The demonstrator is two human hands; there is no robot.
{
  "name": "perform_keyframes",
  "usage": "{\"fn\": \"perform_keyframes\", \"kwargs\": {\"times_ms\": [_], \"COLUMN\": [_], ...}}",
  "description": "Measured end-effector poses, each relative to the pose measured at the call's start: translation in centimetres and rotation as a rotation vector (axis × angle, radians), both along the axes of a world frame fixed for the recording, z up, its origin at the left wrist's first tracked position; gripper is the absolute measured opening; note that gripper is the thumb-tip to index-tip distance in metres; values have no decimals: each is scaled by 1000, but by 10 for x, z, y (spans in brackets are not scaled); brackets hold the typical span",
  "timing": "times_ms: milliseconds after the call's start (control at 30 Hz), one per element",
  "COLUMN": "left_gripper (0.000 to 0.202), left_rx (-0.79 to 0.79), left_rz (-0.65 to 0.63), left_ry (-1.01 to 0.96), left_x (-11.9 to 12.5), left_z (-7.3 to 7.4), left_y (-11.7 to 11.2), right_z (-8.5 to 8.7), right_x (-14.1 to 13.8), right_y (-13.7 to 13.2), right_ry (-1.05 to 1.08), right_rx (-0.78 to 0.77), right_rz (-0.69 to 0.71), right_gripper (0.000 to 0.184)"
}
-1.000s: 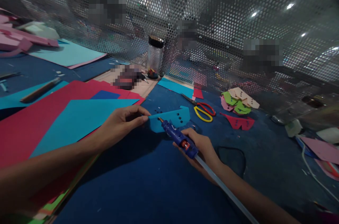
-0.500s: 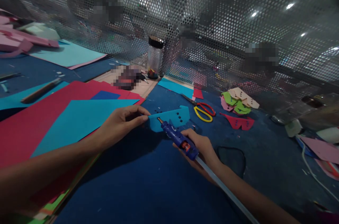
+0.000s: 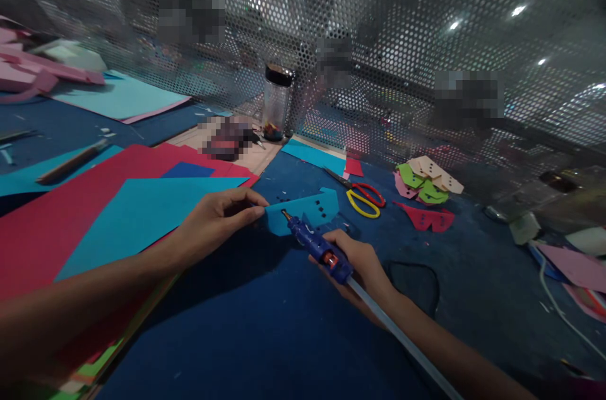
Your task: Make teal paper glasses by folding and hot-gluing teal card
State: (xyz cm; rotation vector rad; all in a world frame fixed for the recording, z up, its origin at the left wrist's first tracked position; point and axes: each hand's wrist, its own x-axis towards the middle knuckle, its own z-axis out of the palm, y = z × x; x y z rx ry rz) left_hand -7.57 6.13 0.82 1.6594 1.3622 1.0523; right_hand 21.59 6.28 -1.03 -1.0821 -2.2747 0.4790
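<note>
Blue paper cutout (image 3: 307, 205): your left hand (image 3: 227, 214) pinches it
Glue gun (image 3: 308, 237): your right hand (image 3: 362, 256) grips it
Scissors (image 3: 352, 186): right of cutout

Lighting dim overall. Glare spots mark the perforated screen (image 3: 379, 15); shadow darkens the worktop (image 3: 227, 337). Outer edges stretched, patches pixelated.

Looks out from the wearer's head, facing forward and pitched down at the blue surface (image 3: 227, 337). Sits close, above and behind both forearms (image 3: 123, 277) at near left and near right. Brings the left fingers (image 3: 246, 218) and right fingers (image 3: 338, 238) toward mid-view at short range. Reaches past them to the jar (image 3: 275, 103) and perforated screen (image 3: 388, 40) on the far side, spreading wide from pink paper (image 3: 71, 69) at far left to a pink sheet (image 3: 574, 266) at right
</note>
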Motion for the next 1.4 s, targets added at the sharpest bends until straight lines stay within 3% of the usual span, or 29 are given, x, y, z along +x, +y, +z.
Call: {"fn": "perform_keyframes", "kwargs": {"times_ms": [667,967,1133,1400], "left_gripper": [25,24,24,25], "left_rx": [16,14,9,5], "left_rz": [21,18,12,6], "left_ry": [-2,10,-8,5], "left_x": [-2,-4,-3,-3], "left_z": [3,1,0,1], "left_y": [1,2,2,2], "right_z": [8,-6,0,4], "right_x": [-1,3,0,0], "right_y": [-6,4,-1,-2], "right_ry": [-11,-53,-50,-60], "right_rx": [-63,-68,-54,-64], "right_rz": [-12,-9,-53,-38], "right_gripper": [20,18,13,25]}}
